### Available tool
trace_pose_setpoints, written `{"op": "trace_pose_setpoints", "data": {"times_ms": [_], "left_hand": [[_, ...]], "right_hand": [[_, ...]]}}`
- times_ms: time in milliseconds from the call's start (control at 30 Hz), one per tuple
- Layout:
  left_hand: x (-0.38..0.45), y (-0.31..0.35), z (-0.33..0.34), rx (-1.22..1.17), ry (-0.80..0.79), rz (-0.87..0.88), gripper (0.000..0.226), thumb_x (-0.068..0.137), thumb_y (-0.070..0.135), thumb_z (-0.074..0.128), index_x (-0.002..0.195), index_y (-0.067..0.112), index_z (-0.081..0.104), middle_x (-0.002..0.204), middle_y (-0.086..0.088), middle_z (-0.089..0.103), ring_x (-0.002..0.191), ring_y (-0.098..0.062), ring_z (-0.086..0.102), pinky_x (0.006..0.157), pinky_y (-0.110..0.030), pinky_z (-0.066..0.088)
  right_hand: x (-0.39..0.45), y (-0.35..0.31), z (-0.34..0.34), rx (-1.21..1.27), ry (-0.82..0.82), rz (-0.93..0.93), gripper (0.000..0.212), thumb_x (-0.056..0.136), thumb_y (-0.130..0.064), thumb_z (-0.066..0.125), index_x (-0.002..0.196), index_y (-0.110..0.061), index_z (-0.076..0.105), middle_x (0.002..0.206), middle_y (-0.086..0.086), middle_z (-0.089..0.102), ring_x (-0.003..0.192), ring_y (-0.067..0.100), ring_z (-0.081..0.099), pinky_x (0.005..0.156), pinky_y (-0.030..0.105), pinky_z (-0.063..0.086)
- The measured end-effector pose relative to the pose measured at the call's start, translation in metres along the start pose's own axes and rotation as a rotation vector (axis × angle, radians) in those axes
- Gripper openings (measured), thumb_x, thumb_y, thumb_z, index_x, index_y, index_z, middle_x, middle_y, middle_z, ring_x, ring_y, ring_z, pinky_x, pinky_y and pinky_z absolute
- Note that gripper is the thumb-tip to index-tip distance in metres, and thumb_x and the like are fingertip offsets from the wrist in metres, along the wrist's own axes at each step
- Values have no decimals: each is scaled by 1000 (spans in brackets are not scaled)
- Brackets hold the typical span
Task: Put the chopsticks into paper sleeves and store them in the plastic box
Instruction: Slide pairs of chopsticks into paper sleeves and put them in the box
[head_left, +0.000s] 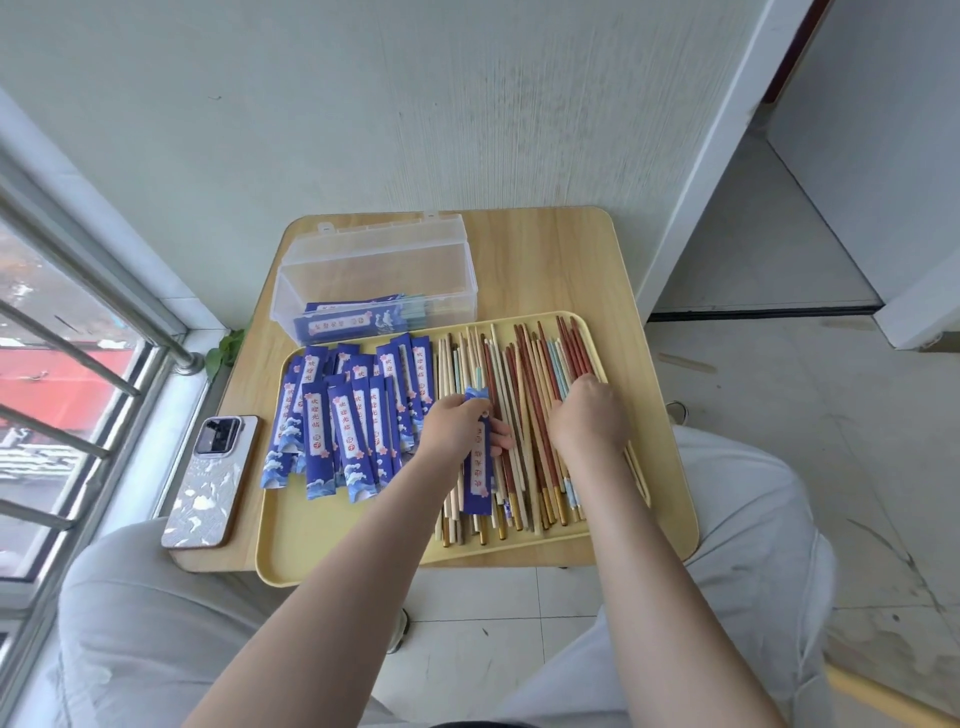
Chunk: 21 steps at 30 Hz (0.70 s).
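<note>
Both hands work over the yellow tray (322, 551): the left hand (457, 426) pinches one blue paper sleeve (479, 462), while the right hand (589, 415) curls down onto the loose chopsticks (524, 415), though its grip is hidden. Left of them lie many unfilled sleeves (343, 415). Farther back on the desk (550, 260), the clear plastic box (379, 275) holds only a few sleeved pairs, so most work remains.

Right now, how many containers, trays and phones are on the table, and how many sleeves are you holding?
Plastic box: 1
Tray: 1
Phone: 1
Sleeve held in the left hand: 1
Total: 4
</note>
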<state>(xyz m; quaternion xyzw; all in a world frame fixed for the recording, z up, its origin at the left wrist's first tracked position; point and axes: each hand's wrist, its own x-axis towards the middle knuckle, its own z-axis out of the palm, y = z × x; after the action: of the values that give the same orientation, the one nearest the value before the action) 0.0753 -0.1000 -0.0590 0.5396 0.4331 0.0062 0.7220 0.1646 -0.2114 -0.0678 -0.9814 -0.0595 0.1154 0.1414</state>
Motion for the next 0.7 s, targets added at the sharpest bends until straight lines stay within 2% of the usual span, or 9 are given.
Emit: {"op": "trace_pose_setpoints", "data": {"times_ms": [233, 400, 567, 700], "left_hand": [[2, 0, -1, 17, -14, 3, 21, 103, 10, 49, 121, 0, 52, 75, -18, 73, 57, -25, 70, 55, -30, 58], [1, -1, -2, 27, -12, 5, 21, 103, 10, 49, 121, 0, 52, 76, -18, 73, 58, -25, 71, 56, -30, 59], [2, -1, -1, 24, -14, 12, 20, 103, 9, 48, 121, 1, 51, 69, -16, 72, 56, -24, 70, 54, -29, 58], [3, -2, -3, 21, -28, 13, 19, 103, 9, 49, 120, 1, 51, 71, -17, 72, 57, -25, 71, 56, -30, 58]], "right_hand": [[3, -3, 2, 36, -69, 17, 24, 99, -15, 58, 122, -4, 59, 113, 11, 66, 97, 29, 66, 62, 33, 45], [2, -5, -2, 116, -132, 45, 36, 98, -29, 62, 122, -2, 59, 113, 13, 67, 96, 32, 68, 67, 36, 54], [1, -6, 1, 168, -156, 21, 29, 97, -28, 63, 111, -3, 63, 101, 10, 69, 86, 28, 69, 58, 31, 50], [0, -7, 2, 215, -178, -10, 20, 95, -27, 64, 91, -7, 64, 81, 6, 64, 68, 23, 62, 45, 24, 35]]}}
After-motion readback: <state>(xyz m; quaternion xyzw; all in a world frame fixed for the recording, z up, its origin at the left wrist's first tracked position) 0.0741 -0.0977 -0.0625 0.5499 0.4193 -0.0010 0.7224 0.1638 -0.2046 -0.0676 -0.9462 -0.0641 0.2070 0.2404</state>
